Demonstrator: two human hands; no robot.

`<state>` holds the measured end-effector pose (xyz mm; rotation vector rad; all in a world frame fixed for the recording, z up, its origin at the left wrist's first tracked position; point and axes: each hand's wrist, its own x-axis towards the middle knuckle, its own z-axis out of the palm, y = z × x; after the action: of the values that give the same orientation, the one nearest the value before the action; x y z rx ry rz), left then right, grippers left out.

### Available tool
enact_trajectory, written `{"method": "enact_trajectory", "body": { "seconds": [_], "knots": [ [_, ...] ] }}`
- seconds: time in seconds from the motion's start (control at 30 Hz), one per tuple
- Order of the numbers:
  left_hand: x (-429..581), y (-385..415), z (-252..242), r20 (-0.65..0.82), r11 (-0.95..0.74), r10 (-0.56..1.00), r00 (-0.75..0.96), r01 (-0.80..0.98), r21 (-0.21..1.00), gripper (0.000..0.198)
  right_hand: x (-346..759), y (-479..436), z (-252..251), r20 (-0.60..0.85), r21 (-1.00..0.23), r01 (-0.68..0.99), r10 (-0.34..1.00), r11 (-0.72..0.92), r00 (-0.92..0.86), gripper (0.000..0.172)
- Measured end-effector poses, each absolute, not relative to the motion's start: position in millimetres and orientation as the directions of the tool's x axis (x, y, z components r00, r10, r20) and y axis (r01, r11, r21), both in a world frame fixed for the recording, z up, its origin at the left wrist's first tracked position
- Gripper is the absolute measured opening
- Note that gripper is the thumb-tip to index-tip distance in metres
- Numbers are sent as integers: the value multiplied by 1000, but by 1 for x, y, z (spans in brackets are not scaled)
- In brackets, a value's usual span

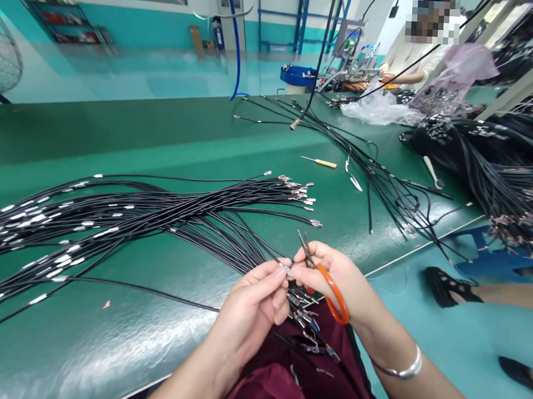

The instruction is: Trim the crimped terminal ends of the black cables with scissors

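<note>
My left hand [256, 297] pinches the end of a black cable [154, 289], near a small metal terminal [286, 270] at its tip. My right hand [327, 271] has a pair of orange-handled scissors [341, 304] hooked in it, their blades pointing up and away. The thumb and forefinger of that hand meet the same cable tip. Behind my hands, a bundle of black cables [195, 204] with white labels lies across the green table. More cable ends with metal terminals [307, 321] hang over the table edge by my lap, partly hidden by my hands.
A yellow-handled pick [324, 163] and a white-ended strip [354, 181] lie beyond my hands. Loose black cables [362, 154] spread to the right, beside a large cable pile [474, 157]. A black hose with a metal tip [295, 125] hangs over the table. Another person [408, 58] works at the far end.
</note>
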<state>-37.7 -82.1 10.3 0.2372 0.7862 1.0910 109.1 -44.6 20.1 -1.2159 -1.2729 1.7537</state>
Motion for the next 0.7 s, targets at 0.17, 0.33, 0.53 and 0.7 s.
{"method": "enact_trajectory", "body": {
  "seconds": [0.17, 0.33, 0.53, 0.7],
  "knots": [
    [-35, -81, 7, -470, 449, 867, 166, -669, 592, 17, 110, -43, 14, -291, -944, -45, 886, -328, -362, 31],
    [-34, -81, 3, -473, 450, 871, 134, -603, 659, 17, 111, -40, 10, -273, -951, -34, 885, -308, -377, 29],
    [-50, -83, 6, -512, 534, 845, 153, -273, 800, 31, 117, -39, 12, -201, -974, 172, 919, -149, -339, 14],
    [-68, -73, 29, -169, 176, 984, -57, 168, 970, 20, 121, -49, 7, -30, -776, 616, 967, 138, -254, 9]
  ]
}}
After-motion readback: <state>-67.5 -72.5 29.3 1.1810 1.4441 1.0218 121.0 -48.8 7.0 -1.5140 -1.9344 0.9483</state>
